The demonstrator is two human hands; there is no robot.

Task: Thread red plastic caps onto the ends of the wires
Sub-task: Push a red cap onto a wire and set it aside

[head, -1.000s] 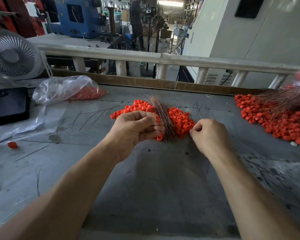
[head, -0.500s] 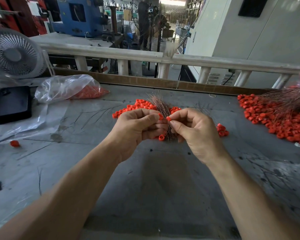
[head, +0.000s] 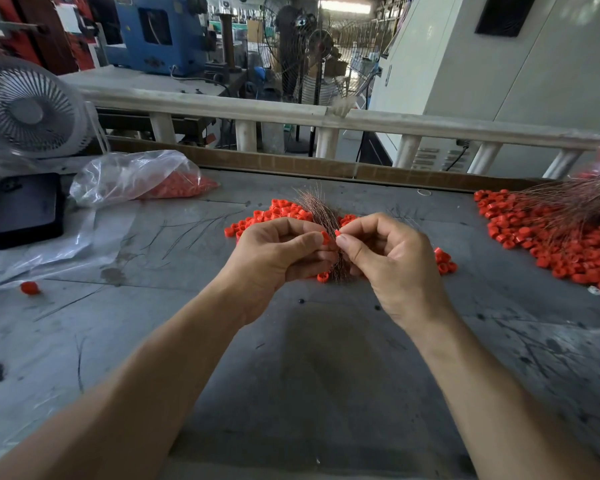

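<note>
My left hand (head: 278, 251) grips a bundle of thin copper-coloured wires (head: 317, 209) that fans upward above my fingers; a red cap (head: 325, 237) sits at my thumb tip. My right hand (head: 388, 258) pinches a small red cap (head: 337, 233) between thumb and forefinger, right against the bundle. Behind both hands lies a pile of loose red caps (head: 274, 213) on the grey table (head: 326, 358). The lower wire ends are hidden behind my fingers.
A heap of capped wires (head: 555, 230) lies at the right. A clear bag of red caps (head: 142, 178) lies at the back left, beside a black phone (head: 25, 209) and a white fan (head: 28, 109). One stray cap (head: 30, 287) sits at the left.
My right hand lifted from the cap pile with a cap and came up to the wire bundle held by my left hand. The left hand stayed in place.
</note>
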